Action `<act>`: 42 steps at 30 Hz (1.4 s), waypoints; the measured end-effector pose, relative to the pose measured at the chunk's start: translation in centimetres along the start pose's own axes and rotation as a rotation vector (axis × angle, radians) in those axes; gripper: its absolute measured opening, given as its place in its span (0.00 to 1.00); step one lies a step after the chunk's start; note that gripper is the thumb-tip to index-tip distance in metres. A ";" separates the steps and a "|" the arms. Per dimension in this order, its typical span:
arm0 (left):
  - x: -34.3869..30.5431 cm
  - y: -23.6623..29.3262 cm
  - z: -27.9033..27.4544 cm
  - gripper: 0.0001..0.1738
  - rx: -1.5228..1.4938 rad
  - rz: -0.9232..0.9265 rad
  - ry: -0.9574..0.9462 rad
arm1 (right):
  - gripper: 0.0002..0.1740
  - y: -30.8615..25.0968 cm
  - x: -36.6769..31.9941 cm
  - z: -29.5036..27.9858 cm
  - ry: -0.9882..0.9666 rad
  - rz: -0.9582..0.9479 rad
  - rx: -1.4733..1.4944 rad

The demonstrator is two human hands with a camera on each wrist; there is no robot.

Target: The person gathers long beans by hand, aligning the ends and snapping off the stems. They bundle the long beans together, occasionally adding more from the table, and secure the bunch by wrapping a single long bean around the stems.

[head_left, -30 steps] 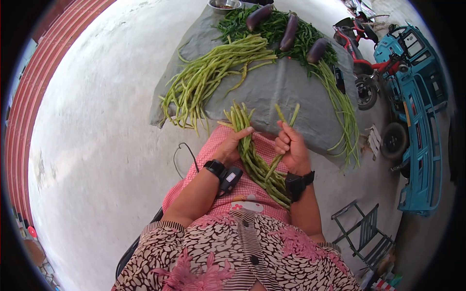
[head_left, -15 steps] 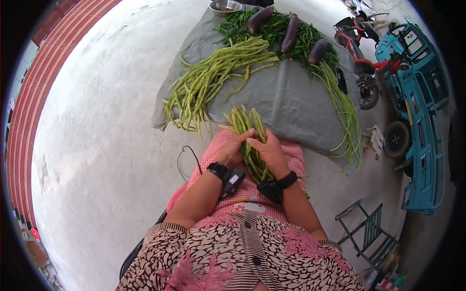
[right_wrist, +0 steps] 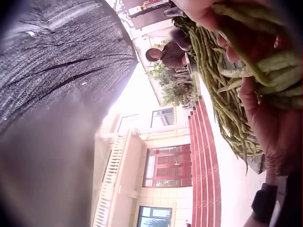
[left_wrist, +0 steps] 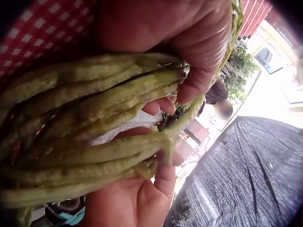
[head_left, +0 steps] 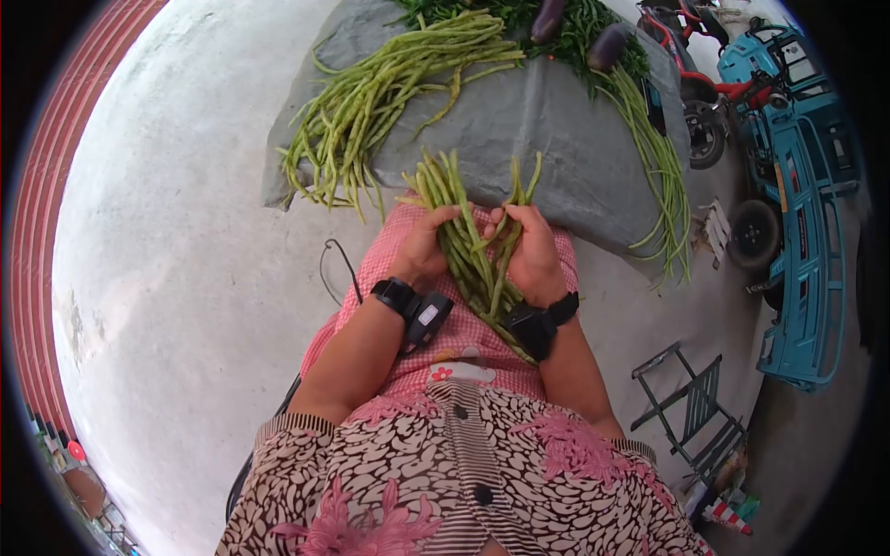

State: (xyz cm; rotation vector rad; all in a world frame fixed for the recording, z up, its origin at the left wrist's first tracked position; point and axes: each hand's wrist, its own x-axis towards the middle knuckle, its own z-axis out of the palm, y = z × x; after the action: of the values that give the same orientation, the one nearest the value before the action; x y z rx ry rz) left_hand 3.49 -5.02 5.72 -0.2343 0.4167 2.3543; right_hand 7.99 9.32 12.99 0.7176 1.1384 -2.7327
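In the head view a bundle of long green beans (head_left: 471, 264) lies across the lap, between the two hands. My left hand (head_left: 425, 248) grips the larger part of it around the middle, thumb on top. The right hand (head_left: 537, 258) holds a smaller bunch of beans (head_left: 528, 185) just to the right, their tips pointing away from the body. One bean bends across the gap from the left bunch to the right fingers. In the left wrist view, beans (left_wrist: 90, 104) run between both hands, with the left fingers (left_wrist: 199, 52) curled over their ends.
On the grey sheet (head_left: 575, 139) ahead lie a pile of long beans (head_left: 371, 111), leafy greens (head_left: 640, 56), eggplants (head_left: 607, 46) and thin green stalks (head_left: 654, 176). A folding stool (head_left: 691, 408) and a blue three-wheeler (head_left: 802, 241) stand at the right. Another person (right_wrist: 168, 56) appears in the right wrist view.
The right hand, apart with a couple of beans a second ago, came against the left at the bundle, then moved right again with a few beans. The left hand keeps its grip.
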 end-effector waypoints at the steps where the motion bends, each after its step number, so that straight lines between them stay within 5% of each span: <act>1: 0.1 -0.1 0.5 0.18 -0.015 0.060 0.005 | 0.07 -0.3 0.2 0.2 -0.016 0.026 0.045; 4: -0.9 0.9 1.8 0.17 0.088 -0.065 -0.033 | 0.05 0.9 1.2 -0.3 0.035 -0.048 -0.020; 17: 0.3 0.8 0.9 0.16 0.201 -0.031 -0.138 | 0.10 1.3 2.4 1.5 0.081 -0.260 -0.464; 23: 0.2 0.5 0.7 0.21 0.221 -0.053 0.030 | 0.11 2.1 3.4 1.7 0.019 -0.659 -0.986; 26: 0.2 0.5 0.6 0.23 0.250 -0.080 0.000 | 0.12 1.5 2.6 1.7 -0.004 -0.410 -0.750; 32: 0.5 0.6 0.6 0.26 0.061 -0.044 -0.023 | 0.10 -0.9 0.3 2.0 0.185 -0.391 -0.287; 38: 1.1 0.9 -0.4 0.27 0.098 -0.065 -0.111 | 0.13 -4.4 -0.6 0.5 0.223 -0.568 -0.567; 41: 1.0 0.7 0.0 0.25 0.209 -0.006 -0.097 | 0.14 -2.4 1.0 1.0 0.034 -0.295 -0.701; 42: 0.9 0.7 0.2 0.25 0.217 -0.021 -0.049 | 0.14 -1.0 2.4 0.7 0.027 -0.357 -0.761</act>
State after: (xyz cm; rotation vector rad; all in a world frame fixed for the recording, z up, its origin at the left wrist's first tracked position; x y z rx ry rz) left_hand 2.33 -4.84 5.81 -0.0780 0.6368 2.2682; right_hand 5.32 9.78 13.03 0.4622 2.2839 -2.1940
